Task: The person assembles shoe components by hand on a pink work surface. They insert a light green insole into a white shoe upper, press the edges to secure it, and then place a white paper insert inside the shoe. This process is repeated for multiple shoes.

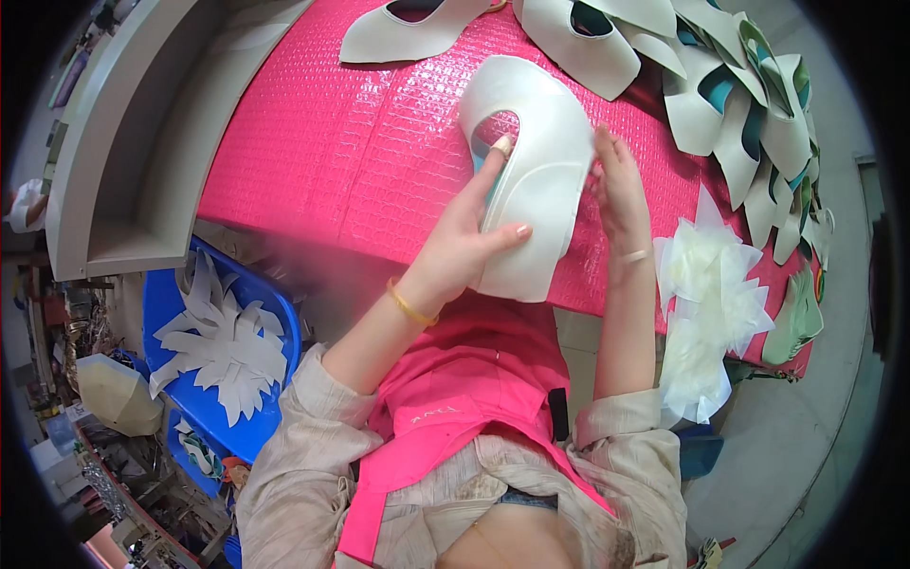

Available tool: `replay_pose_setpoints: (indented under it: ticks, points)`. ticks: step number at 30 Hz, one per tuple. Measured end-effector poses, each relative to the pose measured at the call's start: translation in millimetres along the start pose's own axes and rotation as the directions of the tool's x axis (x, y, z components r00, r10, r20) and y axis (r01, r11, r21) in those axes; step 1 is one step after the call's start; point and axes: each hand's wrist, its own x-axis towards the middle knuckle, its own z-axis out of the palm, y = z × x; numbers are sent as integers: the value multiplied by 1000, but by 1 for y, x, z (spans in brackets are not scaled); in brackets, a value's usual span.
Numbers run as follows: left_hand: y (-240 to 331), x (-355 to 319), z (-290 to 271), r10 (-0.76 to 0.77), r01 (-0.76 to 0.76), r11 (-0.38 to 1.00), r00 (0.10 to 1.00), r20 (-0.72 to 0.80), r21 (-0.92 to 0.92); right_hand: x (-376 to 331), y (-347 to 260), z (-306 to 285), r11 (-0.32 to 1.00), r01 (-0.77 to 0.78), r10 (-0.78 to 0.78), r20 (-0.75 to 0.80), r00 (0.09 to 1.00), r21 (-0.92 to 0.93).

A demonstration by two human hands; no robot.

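Observation:
A white shoe upper (550,180) with a rounded opening stands out over the pink table cover, its lower end near the front edge. My left hand (455,237) grips it from the left. The thumb presses on the white face while a finger reaches into the opening, where a bit of pale blue lining shows. At the upper's right edge is my right hand (621,194), fingers stretched upward and apart, grasping nothing. Whether its fingertips touch the edge I cannot tell.
More white uppers (697,104) with teal linings pile up along the back right. White translucent pieces (711,303) hang at the table's right edge. A grey raised-edge tray (123,142) stands at left, above a blue bin (175,356) holding pale cut pieces (227,346).

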Motion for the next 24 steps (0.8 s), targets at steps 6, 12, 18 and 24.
replay_pose_setpoints:
  ticks: [6,12,18,24]
  points:
    - [-17,-29,-6,-24,26,977,1000,-16,213,-32,17,22,969,186,-205,-110,973,-165]
    - [-13,-40,-2,-46,50,959,999,-20,279,-7,-1,28,930,365,-359,-321,876,-43]
    - [-11,-43,8,66,-29,979,981,-183,201,-9,-5,38,911,411,-403,-316,859,-44]
    - [-5,-30,-3,0,22,981,993,-116,192,-9,-2,40,894,424,-447,-278,850,-144]
